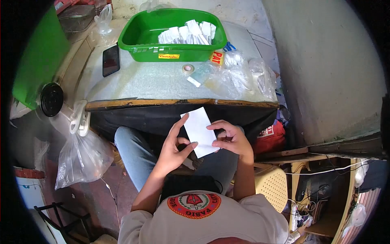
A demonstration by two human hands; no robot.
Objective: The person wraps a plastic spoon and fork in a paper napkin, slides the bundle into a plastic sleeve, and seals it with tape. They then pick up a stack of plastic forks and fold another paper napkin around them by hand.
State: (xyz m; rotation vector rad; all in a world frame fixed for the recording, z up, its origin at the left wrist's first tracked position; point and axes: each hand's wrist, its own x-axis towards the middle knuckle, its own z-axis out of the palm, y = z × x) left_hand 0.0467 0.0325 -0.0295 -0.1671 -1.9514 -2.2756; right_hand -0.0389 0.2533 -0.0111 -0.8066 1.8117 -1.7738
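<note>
A white rectangular piece that looks like folded paper (200,130) is held tilted above my lap, just in front of the table edge. My left hand (174,148) grips its left side, with the thumb on the lower face and a fingertip at the upper left corner. On the right side my right hand (230,139) pinches it between thumb and fingers. Beyond, on the table, a green basin (142,52) holds many white paper pieces (189,33) stacked in rows at its right side.
On the table (142,83) lie a black phone (111,61), a tape roll (187,69) and clear plastic bags (239,77). A plastic bag (83,162) hangs at the left. A yellow stool (272,187) stands at the right, beside a wall (329,73).
</note>
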